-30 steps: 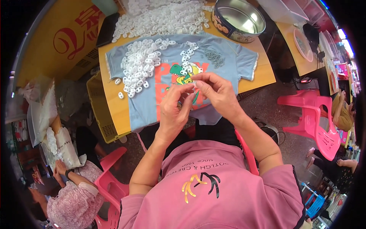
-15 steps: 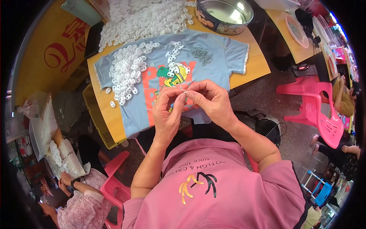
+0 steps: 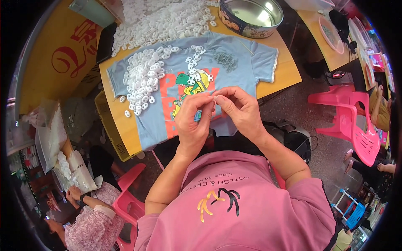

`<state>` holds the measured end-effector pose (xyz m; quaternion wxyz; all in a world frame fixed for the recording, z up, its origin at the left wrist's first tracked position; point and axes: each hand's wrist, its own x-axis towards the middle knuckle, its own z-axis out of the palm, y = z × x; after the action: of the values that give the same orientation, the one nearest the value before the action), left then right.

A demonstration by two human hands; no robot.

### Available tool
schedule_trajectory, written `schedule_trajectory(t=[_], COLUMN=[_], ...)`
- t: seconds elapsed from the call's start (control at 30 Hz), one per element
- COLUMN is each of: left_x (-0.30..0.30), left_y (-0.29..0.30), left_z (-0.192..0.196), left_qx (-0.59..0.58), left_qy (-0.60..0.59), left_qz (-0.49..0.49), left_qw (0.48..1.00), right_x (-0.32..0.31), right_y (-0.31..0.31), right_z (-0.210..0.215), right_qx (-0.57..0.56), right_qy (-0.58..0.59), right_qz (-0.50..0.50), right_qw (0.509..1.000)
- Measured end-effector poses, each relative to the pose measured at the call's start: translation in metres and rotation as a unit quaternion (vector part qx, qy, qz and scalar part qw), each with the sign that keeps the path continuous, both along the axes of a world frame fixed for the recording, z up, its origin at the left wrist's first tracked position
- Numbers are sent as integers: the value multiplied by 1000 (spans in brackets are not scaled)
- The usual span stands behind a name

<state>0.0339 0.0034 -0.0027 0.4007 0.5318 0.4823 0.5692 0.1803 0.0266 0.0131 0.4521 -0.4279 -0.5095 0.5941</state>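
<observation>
My left hand (image 3: 193,119) and my right hand (image 3: 242,113) meet fingertip to fingertip over the near edge of a light blue T-shirt (image 3: 150,130) spread on the table. Both are closed in a pinch around a small white piece (image 3: 215,99), mostly hidden by the fingers. Beyond my left hand, a heap of white oval plastic pieces with holes (image 3: 142,77) covers the shirt's left part. A short row of similar white pieces (image 3: 192,62) lies across the printed dinosaur. To its right is a small pile of grey-green bits (image 3: 226,61), too fine to make out.
A larger mass of white pieces (image 3: 163,23) fills the table's far side, beside a round metal tin (image 3: 251,19). A dark flat object (image 3: 106,42) lies at the left edge. Pink chairs (image 3: 347,113) stand right, and a co-worker (image 3: 94,213) sits at lower left.
The view has shifted slightly, so the table appears a little further right. My hands remain pinched together; the fingers have turned a little, and less of the white piece shows between them.
</observation>
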Motion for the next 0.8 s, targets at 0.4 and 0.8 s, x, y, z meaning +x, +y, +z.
schedule_trajectory(t=[0.4,0.8], left_x=[-9,-26], left_y=[0,12], left_z=[11,-2], left_qx=[-177,-173], left_qy=[-226,-217], left_qz=[-36,-12], left_qw=[957,961], right_x=[5,6], right_y=[16,91], right_z=[10,2], right_qx=[113,400], right_qy=[-90,-421], right_qz=[58,-13], right_qw=[988,814])
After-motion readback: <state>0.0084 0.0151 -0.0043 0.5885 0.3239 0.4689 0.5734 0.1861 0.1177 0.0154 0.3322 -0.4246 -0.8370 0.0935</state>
